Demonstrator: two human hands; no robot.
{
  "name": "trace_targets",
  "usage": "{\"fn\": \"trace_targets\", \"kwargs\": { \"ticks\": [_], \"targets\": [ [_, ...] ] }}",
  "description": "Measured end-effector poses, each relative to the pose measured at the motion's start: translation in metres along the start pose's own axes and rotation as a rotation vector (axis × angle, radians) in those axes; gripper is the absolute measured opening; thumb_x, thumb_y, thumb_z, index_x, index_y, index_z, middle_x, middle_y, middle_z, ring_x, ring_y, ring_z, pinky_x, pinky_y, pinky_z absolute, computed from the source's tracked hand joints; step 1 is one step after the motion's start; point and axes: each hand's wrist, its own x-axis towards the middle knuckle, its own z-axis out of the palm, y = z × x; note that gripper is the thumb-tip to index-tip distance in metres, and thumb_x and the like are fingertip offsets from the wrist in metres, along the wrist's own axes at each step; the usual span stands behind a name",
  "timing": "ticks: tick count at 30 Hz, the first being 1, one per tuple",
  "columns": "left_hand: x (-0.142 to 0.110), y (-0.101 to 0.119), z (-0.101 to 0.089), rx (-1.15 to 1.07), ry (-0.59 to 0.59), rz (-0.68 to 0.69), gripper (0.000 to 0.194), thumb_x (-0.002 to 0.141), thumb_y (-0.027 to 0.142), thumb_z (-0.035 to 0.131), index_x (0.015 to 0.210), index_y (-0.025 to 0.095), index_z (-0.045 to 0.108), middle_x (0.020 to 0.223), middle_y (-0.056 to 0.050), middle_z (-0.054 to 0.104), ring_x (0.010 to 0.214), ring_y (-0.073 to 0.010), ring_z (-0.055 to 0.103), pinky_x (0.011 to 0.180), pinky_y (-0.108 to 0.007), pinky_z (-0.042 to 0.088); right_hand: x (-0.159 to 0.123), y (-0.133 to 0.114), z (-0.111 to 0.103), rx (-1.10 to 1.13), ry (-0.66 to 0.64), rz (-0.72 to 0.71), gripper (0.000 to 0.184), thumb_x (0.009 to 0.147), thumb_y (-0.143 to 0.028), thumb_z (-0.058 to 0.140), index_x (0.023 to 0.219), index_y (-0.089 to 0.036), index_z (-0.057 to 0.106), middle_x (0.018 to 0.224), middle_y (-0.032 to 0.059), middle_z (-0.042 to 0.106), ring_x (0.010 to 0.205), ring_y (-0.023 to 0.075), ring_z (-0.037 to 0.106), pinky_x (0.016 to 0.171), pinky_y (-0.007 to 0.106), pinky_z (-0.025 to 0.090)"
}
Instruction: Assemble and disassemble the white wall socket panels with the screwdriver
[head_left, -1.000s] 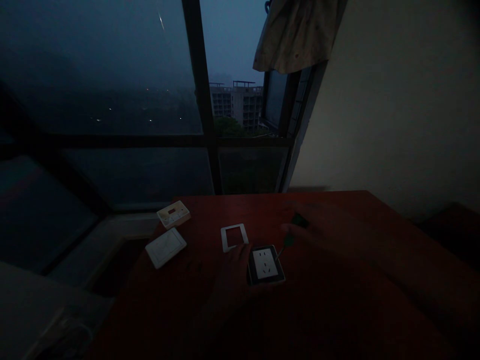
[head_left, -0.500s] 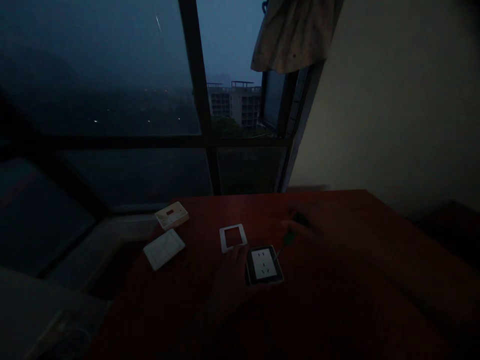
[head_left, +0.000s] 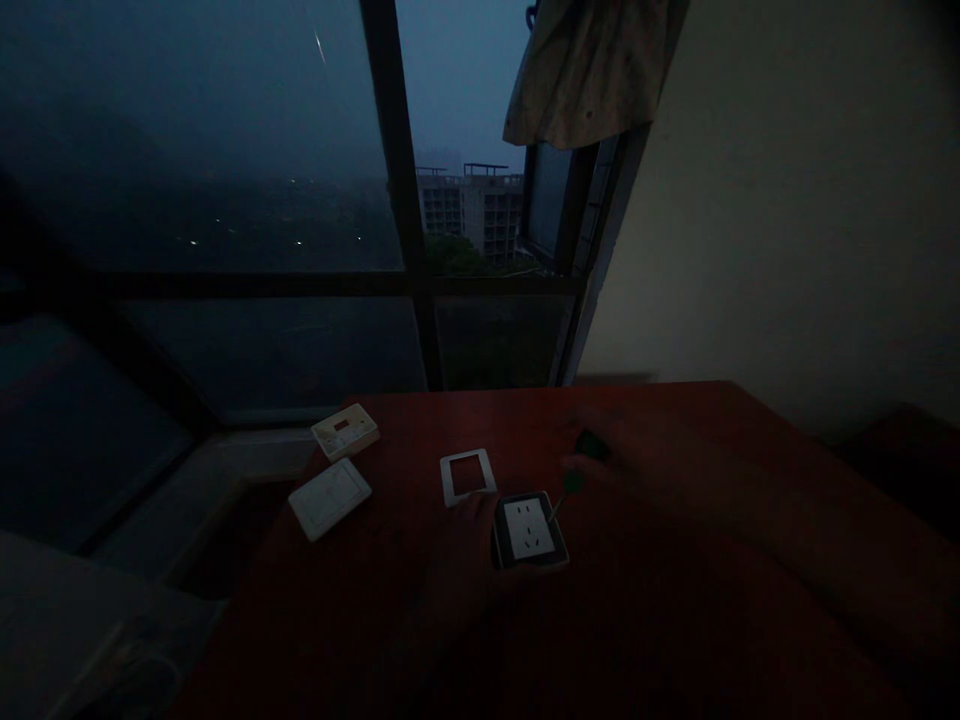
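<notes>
A wall socket (head_left: 528, 530) with a white face and dark surround rests on the red-brown table. My left hand (head_left: 469, 545) grips it from the left, fingers along its side and thumb at the near edge. In my right hand (head_left: 611, 445) is a screwdriver (head_left: 574, 482) with a green and dark handle, held at a slant. Its tip meets the socket's right side; whether it sits in a screw cannot be seen. Just beyond my left fingers lies a white square frame (head_left: 448, 480). Dim light blurs both hands' outlines.
At the table's left edge lie a white back box (head_left: 345, 432) and a white rectangular plate (head_left: 330, 498). The table (head_left: 525, 410) adjoins a large window, with a pale wall (head_left: 735, 220) to the right. A cloth (head_left: 589, 75) hangs above.
My right hand has shifted slightly round the screwdriver handle, which stays slanted at the socket's right side. The left hand and socket are nearly unmoved.
</notes>
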Motion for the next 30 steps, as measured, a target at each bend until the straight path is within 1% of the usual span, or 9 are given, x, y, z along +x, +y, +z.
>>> {"fn": "trace_targets", "kwargs": {
  "ticks": [5, 7, 10, 12, 18, 20, 24, 26, 30],
  "targets": [
    [-0.0001, -0.0006, 0.0005, 0.000, -0.005, -0.004, 0.087, 0.062, 0.057, 0.071, 0.133, 0.018, 0.040, 0.136, -0.013, 0.042, 0.123, -0.0312, 0.040, 0.101, -0.041, 0.034, 0.0001, -0.0006, -0.0037, 0.240, -0.090, -0.216, 0.044, 0.080, -0.019, 0.056, 0.123, -0.025, 0.046, 0.112, 0.0050, 0.063, 0.099, 0.0188, 0.061, 0.080, 0.028, 0.047],
    [0.0000, -0.0003, 0.0002, 0.002, -0.006, 0.003, 0.088, 0.061, 0.056, 0.072, 0.133, 0.018, 0.040, 0.136, -0.013, 0.043, 0.123, -0.0307, 0.040, 0.101, -0.040, 0.035, 0.0012, -0.0010, -0.0023, 0.181, -0.057, -0.189, 0.038, 0.082, -0.024, 0.056, 0.119, -0.024, 0.048, 0.109, 0.0056, 0.064, 0.097, 0.0195, 0.061, 0.079, 0.028, 0.047],
    [0.0002, -0.0004, 0.0003, 0.019, -0.007, -0.002, 0.089, 0.061, 0.057, 0.072, 0.134, 0.016, 0.040, 0.136, -0.013, 0.043, 0.123, -0.0311, 0.040, 0.101, -0.041, 0.035, 0.0046, 0.0006, 0.0028, -0.044, 0.031, -0.040, 0.029, 0.085, -0.039, 0.052, 0.108, -0.021, 0.054, 0.097, 0.0084, 0.067, 0.084, 0.0229, 0.064, 0.069, 0.032, 0.047],
    [0.0001, -0.0007, 0.0007, 0.036, 0.002, 0.004, 0.088, 0.062, 0.059, 0.071, 0.133, 0.017, 0.041, 0.136, -0.013, 0.044, 0.122, -0.0316, 0.041, 0.101, -0.042, 0.035, 0.0066, 0.0026, 0.0050, -0.115, 0.049, 0.005, 0.027, 0.086, -0.040, 0.050, 0.104, -0.020, 0.055, 0.092, 0.0085, 0.067, 0.079, 0.0233, 0.064, 0.066, 0.032, 0.047],
    [-0.0011, -0.0005, 0.0019, 0.047, -0.001, 0.013, 0.089, 0.064, 0.062, 0.068, 0.134, 0.016, 0.040, 0.135, -0.014, 0.043, 0.122, -0.0320, 0.041, 0.100, -0.042, 0.036, 0.0048, 0.0025, 0.0001, 0.289, -0.091, -0.258, 0.038, 0.085, -0.026, 0.053, 0.121, -0.022, 0.043, 0.110, 0.0057, 0.062, 0.095, 0.0163, 0.061, 0.078, 0.026, 0.047],
    [-0.0009, -0.0009, 0.0026, 0.052, 0.002, 0.011, 0.089, 0.064, 0.063, 0.067, 0.135, 0.016, 0.040, 0.137, -0.014, 0.042, 0.123, -0.0327, 0.039, 0.102, -0.043, 0.034, 0.0040, 0.0018, 0.0001, 0.221, -0.063, -0.199, 0.038, 0.086, -0.033, 0.052, 0.121, -0.021, 0.044, 0.107, 0.0071, 0.064, 0.091, 0.0179, 0.062, 0.076, 0.028, 0.047],
    [0.0004, -0.0028, 0.0038, 0.049, 0.000, 0.048, 0.091, 0.064, 0.063, 0.068, 0.136, 0.016, 0.038, 0.139, -0.014, 0.041, 0.126, -0.0336, 0.036, 0.103, -0.045, 0.032, 0.0059, 0.0043, 0.0039, -0.116, 0.067, 0.035, 0.032, 0.087, -0.045, 0.048, 0.107, -0.020, 0.056, 0.092, 0.0088, 0.068, 0.081, 0.0232, 0.064, 0.068, 0.032, 0.046],
    [0.0010, -0.0038, 0.0045, 0.031, 0.000, 0.092, 0.090, 0.065, 0.063, 0.067, 0.137, 0.018, 0.036, 0.140, -0.014, 0.040, 0.127, -0.0333, 0.036, 0.104, -0.046, 0.032, 0.0063, 0.0060, 0.0041, -0.131, 0.066, 0.026, 0.029, 0.087, -0.042, 0.049, 0.107, -0.021, 0.057, 0.093, 0.0085, 0.068, 0.082, 0.0233, 0.064, 0.068, 0.031, 0.046],
    [0.0010, -0.0054, 0.0070, 0.000, -0.008, 0.131, 0.089, 0.068, 0.062, 0.065, 0.139, 0.021, 0.033, 0.142, -0.013, 0.038, 0.128, -0.0332, 0.035, 0.104, -0.048, 0.032, 0.0023, 0.0069, -0.0008, 0.099, -0.027, -0.137, 0.035, 0.085, -0.028, 0.052, 0.119, -0.024, 0.049, 0.104, 0.0056, 0.066, 0.089, 0.0191, 0.063, 0.073, 0.027, 0.047]
  ]
}}
